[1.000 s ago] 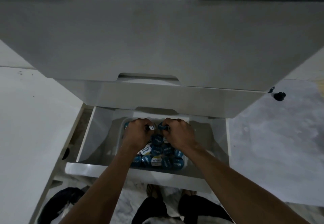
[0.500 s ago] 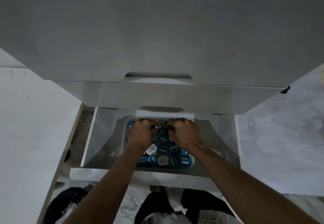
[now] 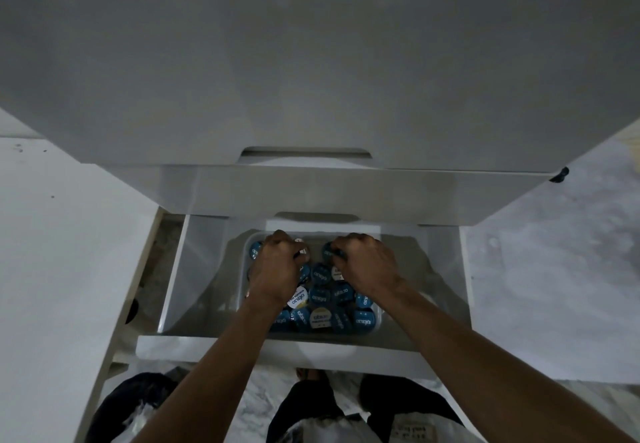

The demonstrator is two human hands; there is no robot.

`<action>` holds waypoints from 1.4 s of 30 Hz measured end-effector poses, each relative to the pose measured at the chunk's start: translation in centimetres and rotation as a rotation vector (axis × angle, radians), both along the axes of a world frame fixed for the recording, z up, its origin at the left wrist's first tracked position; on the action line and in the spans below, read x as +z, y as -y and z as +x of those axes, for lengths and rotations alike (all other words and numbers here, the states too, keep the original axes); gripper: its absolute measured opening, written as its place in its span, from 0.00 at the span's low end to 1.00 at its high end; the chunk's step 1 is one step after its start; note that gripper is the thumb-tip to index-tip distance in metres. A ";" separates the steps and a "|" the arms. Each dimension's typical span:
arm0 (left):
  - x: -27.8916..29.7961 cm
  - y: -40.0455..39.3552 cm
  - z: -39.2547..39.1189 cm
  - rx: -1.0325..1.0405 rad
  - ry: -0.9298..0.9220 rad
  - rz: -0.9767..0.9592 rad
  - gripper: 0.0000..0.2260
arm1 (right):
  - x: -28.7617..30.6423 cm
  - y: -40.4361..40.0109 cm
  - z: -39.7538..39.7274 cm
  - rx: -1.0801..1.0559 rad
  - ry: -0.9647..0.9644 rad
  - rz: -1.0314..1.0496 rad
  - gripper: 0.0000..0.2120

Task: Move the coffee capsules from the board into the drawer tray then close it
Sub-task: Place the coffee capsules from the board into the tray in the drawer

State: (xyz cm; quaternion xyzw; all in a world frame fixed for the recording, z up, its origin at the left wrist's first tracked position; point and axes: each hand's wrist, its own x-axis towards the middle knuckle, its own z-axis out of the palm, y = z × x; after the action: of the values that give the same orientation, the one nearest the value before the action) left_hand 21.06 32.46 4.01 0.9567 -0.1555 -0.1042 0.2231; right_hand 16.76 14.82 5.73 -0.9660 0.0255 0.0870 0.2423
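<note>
Coffee capsules (image 3: 322, 298) fill the tray (image 3: 378, 321) inside the open drawer (image 3: 277, 349). Left hand (image 3: 277, 274) pinches a white-topped capsule (image 3: 302, 252) at the tray's far end; right hand (image 3: 367, 266) grips a blue capsule (image 3: 329, 252) beside it.

open white drawer (image 3: 173, 269), clear plastic tray (image 3: 380, 318) sitting in it, tray packed with blue coffee capsules (image 3: 320, 295), a few white-topped ones

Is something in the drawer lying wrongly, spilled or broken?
Nothing looks spilled or broken. The blue foil-topped coffee capsules lie loosely heaped at different angles in the clear plastic tray, inside the open white drawer. Left hand and right hand each hold a capsule.
</note>
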 end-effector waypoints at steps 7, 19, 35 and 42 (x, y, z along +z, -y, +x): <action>0.4 0.3 -0.1 0.048 -0.002 -0.091 0.04 | -0.1 -0.6 0.3 -0.058 -0.009 0.009 0.11; 0.2 -0.2 0.1 0.168 -0.062 -0.184 0.10 | -0.2 -1.1 0.2 -0.101 0.017 0.010 0.13; 1.4 -0.2 -0.1 0.085 0.020 -0.071 0.09 | -0.5 -2.8 0.5 -0.199 0.021 -0.016 0.11; 2.2 -1.3 0.0 0.094 0.009 -0.071 0.06 | 0.7 -2.4 -0.8 -0.282 0.017 0.008 0.12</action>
State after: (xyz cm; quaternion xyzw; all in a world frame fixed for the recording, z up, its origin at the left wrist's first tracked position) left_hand 21.06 33.78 6.18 0.9549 -0.1148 -0.0836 0.2607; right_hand 15.98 17.23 6.40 -0.9525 0.1586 0.0439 0.2563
